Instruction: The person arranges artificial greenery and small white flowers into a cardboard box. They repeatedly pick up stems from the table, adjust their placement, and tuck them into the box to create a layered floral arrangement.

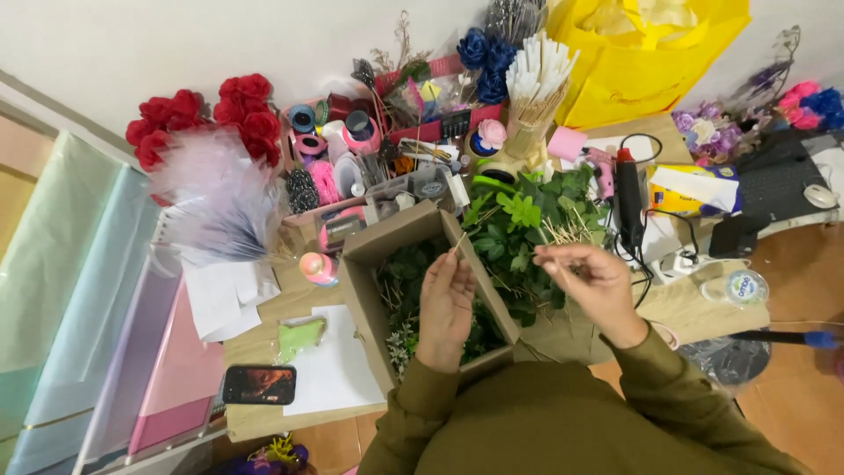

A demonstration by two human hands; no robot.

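Seen from above, a person in an olive-green long-sleeved top worked at a cluttered wooden table (290, 303). The left hand (447, 299) hovered over an open brown cardboard box (365, 295) holding green leafy sprigs; its fingers were curled loosely, and thumb and forefinger pinched a thin pale wooden stick (459, 241) that pointed up and away over the box's far rim. The right hand (591, 280) was held just right of the box, above a heap of green artificial leaves (527, 215), fingers bent inward; whether it gripped anything could not be told. The two hands were near each other but apart. Beyond them stood a bundle of white paper sticks (536, 75), red fabric roses (202, 114), and a black glue gun (629, 193). A black smartphone (258, 384) lay at the table's near left edge.
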